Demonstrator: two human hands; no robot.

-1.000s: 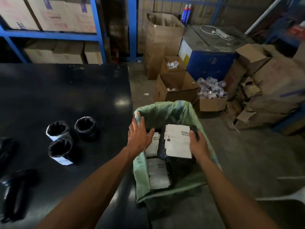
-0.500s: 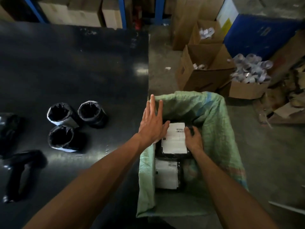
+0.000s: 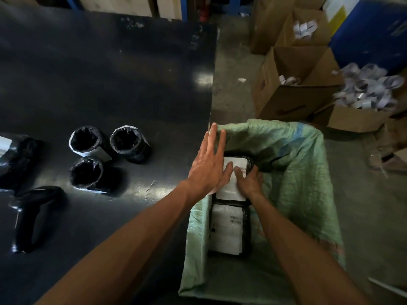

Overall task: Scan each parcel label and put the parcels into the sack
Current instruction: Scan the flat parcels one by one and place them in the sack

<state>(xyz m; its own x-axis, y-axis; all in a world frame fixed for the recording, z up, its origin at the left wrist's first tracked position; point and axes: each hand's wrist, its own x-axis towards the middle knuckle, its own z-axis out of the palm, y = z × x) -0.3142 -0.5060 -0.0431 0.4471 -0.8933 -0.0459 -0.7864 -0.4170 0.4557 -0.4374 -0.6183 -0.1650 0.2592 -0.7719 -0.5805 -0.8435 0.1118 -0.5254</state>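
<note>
A green woven sack (image 3: 293,164) stands open just beside the black table's edge, its mouth folded outward. Inside lie two black-wrapped parcels with white labels facing up: the upper parcel (image 3: 236,170) under both hands, the lower parcel (image 3: 228,232) nearer the camera, touching it end to end. On the table stand three rolled black parcels (image 3: 88,142) close together, open ends up, a black handheld scanner (image 3: 30,216) lying near them
</note>
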